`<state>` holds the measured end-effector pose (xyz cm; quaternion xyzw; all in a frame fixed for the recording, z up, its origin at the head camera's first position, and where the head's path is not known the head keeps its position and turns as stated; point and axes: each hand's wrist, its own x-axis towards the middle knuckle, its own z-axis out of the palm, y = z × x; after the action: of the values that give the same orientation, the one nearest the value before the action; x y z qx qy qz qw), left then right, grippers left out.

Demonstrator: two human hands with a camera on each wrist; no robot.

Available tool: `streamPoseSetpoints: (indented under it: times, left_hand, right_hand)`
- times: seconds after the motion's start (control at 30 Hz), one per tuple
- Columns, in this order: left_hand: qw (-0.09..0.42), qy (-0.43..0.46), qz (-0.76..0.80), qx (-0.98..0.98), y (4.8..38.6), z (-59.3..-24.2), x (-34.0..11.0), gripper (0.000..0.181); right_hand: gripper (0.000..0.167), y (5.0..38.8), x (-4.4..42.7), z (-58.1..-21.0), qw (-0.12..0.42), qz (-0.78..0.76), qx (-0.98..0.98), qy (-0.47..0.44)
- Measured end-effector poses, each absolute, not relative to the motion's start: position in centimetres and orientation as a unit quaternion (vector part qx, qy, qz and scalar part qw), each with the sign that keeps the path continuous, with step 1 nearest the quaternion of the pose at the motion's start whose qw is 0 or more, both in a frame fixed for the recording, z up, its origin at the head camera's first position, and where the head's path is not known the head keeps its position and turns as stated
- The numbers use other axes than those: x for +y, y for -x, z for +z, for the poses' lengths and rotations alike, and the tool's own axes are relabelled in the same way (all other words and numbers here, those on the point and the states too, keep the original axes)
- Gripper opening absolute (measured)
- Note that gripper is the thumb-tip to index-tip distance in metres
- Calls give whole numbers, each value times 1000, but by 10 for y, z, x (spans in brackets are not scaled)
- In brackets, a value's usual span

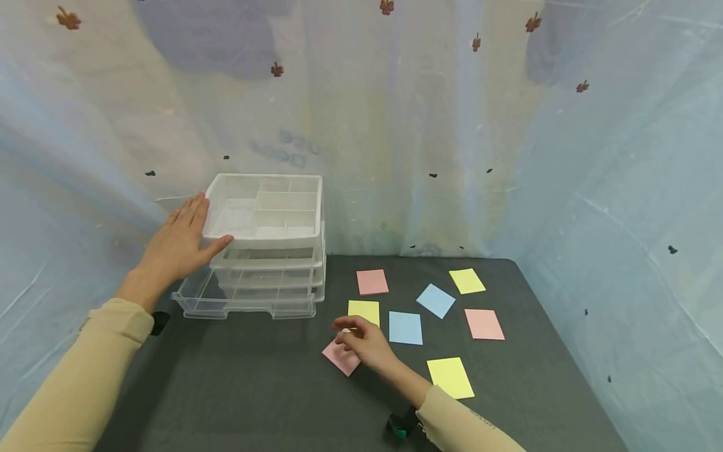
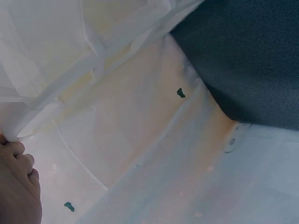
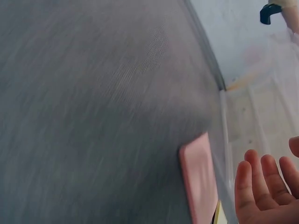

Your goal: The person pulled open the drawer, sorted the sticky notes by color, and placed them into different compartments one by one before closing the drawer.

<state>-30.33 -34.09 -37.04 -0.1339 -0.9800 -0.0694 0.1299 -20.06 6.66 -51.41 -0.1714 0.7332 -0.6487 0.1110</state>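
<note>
— Holding anything with the fingers (image 1: 351, 321) of the right hand (image 1: 368, 346)?
— No: loosely bent, slightly apart, at lower centre of the frame.
— Where to find the pink note (image 1: 341, 360)?
— Just below the fingers, lying cornerwise on the counter (image 1: 254, 376), too square for a long axis. Far nearer the right hand than the left hand (image 1: 176, 246), resting against the drawer unit (image 1: 265, 243), left of the frame's centre.

My left sleeve (image 1: 73, 389) is pale tan, its cuff (image 1: 128, 317) bunched; my right sleeve (image 1: 460, 428) matches, with small dark markings (image 1: 482, 419). My left wristpiece (image 1: 160, 322) is black, my right wristpiece (image 1: 396, 425) black and green.
</note>
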Motion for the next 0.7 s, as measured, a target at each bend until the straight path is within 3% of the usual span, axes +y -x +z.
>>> streamPoseSetpoints:
  times: [0.7]
  left_hand:
    - [130, 133, -70, -980, 300, -370, -339, 104]
  right_hand:
    - [34, 203, 109, -540, 35, -400, 881, 252]
